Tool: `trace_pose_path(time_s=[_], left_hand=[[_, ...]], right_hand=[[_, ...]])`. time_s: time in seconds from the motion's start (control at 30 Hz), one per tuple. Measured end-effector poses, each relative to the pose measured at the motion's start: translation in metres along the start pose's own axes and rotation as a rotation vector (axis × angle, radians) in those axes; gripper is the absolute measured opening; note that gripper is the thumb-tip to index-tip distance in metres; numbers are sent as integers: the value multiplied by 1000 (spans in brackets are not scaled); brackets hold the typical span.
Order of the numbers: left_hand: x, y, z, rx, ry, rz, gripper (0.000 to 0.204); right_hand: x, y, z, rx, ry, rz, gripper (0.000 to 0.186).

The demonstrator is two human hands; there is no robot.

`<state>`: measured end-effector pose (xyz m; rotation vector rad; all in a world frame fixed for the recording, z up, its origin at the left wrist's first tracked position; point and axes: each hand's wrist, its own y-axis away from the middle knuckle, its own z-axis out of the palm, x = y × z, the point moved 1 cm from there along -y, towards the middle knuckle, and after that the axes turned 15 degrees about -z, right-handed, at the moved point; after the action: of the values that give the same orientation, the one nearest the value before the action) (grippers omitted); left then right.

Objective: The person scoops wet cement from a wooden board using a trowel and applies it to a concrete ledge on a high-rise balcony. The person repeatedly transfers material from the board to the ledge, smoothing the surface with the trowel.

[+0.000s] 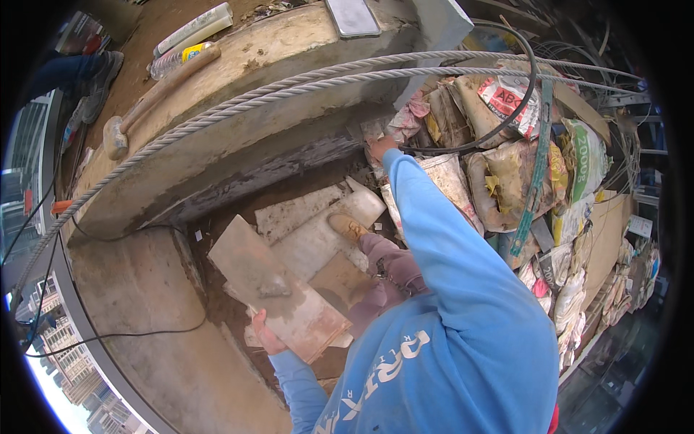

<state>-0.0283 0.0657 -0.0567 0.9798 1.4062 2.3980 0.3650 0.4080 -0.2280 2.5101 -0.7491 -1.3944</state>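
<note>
Lit by soft, even daylight, brightest at the lower left, with a washed-out patch of sky there. Deep shadow under the concrete ledge [238,155] and along the right rim. Strong fisheye bending of straight edges, black vignette in the corners, slight softness toward the rim, sharp at centre

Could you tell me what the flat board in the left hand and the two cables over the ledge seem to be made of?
The board in the left hand looks like wood or plastic, matte and smeared with grey mortar, so its base material stays uncertain. The cables look like twisted steel wire rope: grey, dull, with visible spiral strands. The ledge looks like rough concrete.
</note>
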Motion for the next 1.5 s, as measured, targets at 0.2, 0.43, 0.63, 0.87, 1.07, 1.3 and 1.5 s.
trace_pose_path(time_s=[0.2,0.43,0.63,0.87,1.07,1.3,1.5], left_hand=[[5,7,0,-8,102,-113,53],[6,13,-2,49,50,-57,51],[6,6,-13,42,48,-32,51],[3,23,-15,63,71,39,52],[-1,26,-18,141,52,63,50],[-6,44,-19,139,152,19,56],[-22,45,-47,60,281,42,60]], right_hand=[[87,-38,-38,203,34,-18,55],[95,-66,-10,142,-170,72,54],[173,-118,20,198,4,-253,48],[43,-40,9,-128,-206,5,40],[2,7,65,-83,-179,71,44],[-26,49,121,-74,-277,164,45],[-70,90,160,-89,-312,159,46]])
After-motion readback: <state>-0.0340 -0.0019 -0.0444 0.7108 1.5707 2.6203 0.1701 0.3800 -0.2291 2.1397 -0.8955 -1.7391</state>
